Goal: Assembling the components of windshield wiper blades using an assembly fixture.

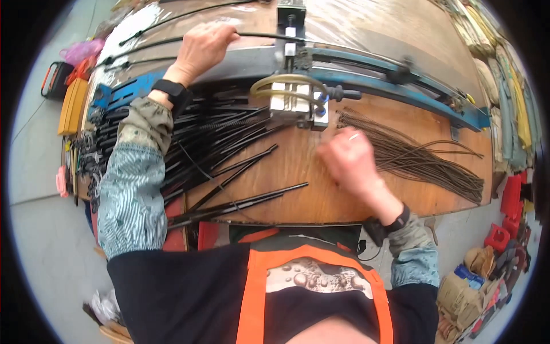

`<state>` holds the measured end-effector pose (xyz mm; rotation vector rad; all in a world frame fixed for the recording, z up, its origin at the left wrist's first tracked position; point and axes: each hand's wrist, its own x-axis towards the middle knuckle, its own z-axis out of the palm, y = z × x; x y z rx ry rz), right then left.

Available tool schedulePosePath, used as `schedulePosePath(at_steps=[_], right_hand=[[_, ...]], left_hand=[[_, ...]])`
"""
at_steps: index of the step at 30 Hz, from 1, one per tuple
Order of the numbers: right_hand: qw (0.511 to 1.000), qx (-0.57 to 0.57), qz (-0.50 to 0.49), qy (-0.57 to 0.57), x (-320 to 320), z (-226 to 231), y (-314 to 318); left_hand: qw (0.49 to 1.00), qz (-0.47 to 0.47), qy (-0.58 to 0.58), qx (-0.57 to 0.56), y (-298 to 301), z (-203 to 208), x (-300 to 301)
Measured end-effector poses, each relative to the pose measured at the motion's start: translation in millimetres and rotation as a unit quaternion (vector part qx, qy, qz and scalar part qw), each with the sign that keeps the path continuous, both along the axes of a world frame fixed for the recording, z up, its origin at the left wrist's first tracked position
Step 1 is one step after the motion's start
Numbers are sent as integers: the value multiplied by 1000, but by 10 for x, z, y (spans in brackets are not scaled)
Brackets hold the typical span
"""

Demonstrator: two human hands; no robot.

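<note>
My left hand [203, 50] is closed in a pinch around a long black cable [258, 35]. To the right, the cable runs into the metal clamp [290, 49] of a blue bench machine [389, 74]. A thin rod [355, 47] continues beyond the clamp. My right hand [350, 157], curled and slightly blurred, is over the wooden tabletop [286, 198], below the machine's silver block [292, 100]. Whatever its fingers hold, if anything, is hidden. Just right of it lies a bundle of thin brown coiled springs [424, 157].
Many black tubes [229, 143] are heaped left of centre, some pointing toward the table's front. More black cables [154, 43] lie at the far left. A black handle [346, 93] juts right from the machine. Folded cloths [504, 86] line the right side.
</note>
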<state>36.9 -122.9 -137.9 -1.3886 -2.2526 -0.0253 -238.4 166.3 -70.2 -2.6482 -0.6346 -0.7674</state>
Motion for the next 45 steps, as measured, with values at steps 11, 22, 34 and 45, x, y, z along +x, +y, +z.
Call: schedulePosePath(at_steps=[11,22,34,45], right_hand=[[999,52,-6,3,-817,-174,309],[933,-296,-32,203,-756,216,-191],[944,-61,22,325,-17,1107,1585],[996,27,54,61,-318,857,2108]], left_hand=[[953,238,153,-108,-1657,-177,-1950],[982,117,71,-132,-1468,31,-2022],[988,37,-130,-76,-1032,919,-996],[980,174,-74,-57,-1093,559,-1512]])
